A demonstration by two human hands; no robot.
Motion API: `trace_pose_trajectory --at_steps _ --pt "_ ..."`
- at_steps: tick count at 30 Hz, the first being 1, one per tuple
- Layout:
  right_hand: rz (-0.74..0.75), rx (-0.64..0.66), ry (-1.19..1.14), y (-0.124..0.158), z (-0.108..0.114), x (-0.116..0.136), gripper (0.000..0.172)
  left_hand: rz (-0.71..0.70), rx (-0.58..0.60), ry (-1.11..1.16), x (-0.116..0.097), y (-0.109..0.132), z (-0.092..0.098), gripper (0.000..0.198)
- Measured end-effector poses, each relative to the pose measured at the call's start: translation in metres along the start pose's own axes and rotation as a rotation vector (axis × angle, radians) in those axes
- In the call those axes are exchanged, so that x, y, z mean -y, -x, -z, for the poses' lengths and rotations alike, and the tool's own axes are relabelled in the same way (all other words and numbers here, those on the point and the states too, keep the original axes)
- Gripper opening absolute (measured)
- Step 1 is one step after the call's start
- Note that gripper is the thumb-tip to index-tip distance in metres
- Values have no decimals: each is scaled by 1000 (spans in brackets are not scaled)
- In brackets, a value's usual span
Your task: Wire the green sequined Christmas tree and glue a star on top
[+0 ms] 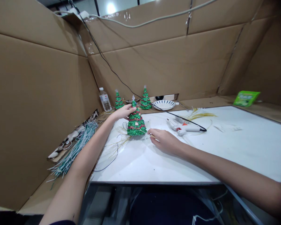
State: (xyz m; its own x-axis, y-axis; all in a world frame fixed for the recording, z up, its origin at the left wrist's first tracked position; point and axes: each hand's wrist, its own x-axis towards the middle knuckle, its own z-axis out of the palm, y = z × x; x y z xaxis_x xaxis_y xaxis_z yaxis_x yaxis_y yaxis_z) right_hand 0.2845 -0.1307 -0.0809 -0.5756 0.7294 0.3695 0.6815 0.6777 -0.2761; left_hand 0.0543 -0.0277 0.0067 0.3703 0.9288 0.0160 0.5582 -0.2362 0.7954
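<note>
A small green beaded Christmas tree with red garlands and a clear topper stands upright on the white table. My left hand is closed round its upper left side, some of the fingers hidden behind it. Just right of the tree's base, my right hand is closed in a pinch. A small, thin thing shows at its fingertips, too small to name, close to the lowest beads. Loose yellow and dark wires lie by the base.
Behind stand two similar trees, a water bottle and a striped plate. A glue gun lies right, its black cord crossing above. Wire bundles lie left; a green packet sits far right. Cardboard walls enclose the table.
</note>
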Motion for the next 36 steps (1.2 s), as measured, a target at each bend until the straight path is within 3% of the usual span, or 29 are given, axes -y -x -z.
trace_pose_trajectory --at_steps 36 --pt "10 -13 6 0 -3 -2 13 -18 15 -8 2 -1 1 49"
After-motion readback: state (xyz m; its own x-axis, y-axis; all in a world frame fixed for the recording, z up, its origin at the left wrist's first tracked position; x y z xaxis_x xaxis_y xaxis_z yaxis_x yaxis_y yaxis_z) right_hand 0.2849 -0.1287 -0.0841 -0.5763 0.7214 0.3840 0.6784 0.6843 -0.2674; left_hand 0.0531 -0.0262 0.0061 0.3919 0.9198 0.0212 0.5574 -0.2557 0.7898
